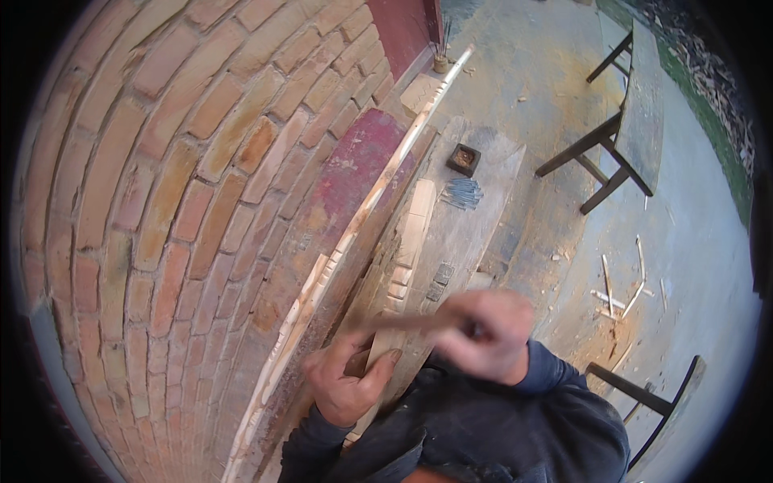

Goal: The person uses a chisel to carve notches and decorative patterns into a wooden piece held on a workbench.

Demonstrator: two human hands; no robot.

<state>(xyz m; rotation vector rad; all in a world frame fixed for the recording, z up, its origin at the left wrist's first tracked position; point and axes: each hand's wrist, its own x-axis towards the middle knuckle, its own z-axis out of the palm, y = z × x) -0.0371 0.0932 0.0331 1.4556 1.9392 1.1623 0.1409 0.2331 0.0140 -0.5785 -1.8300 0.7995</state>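
A pale wooden strip point(413, 229) with notches cut across it lies lengthwise on a weathered plank bench point(491, 161). My left hand point(348, 380) is closed around its near part, thumb on the right side and fingers on the left. Above the bench, my right hand point(485, 334) is closed on a long, flat brown tool point(407, 321). Motion smears both that hand and the tool, so its kind cannot be told. The tool's far end reaches across the strip, close to my left fingers; whether it touches the wood is unclear.
Farther along the bench are a heap of nails point(461, 193), a small dark square box point(463, 159) and small metal pieces point(440, 282). A long notched pole point(346, 241) leans on the left beside a brick wall point(177, 201). Wooden benches point(644, 113) and wood scraps point(618, 298) occupy the right.
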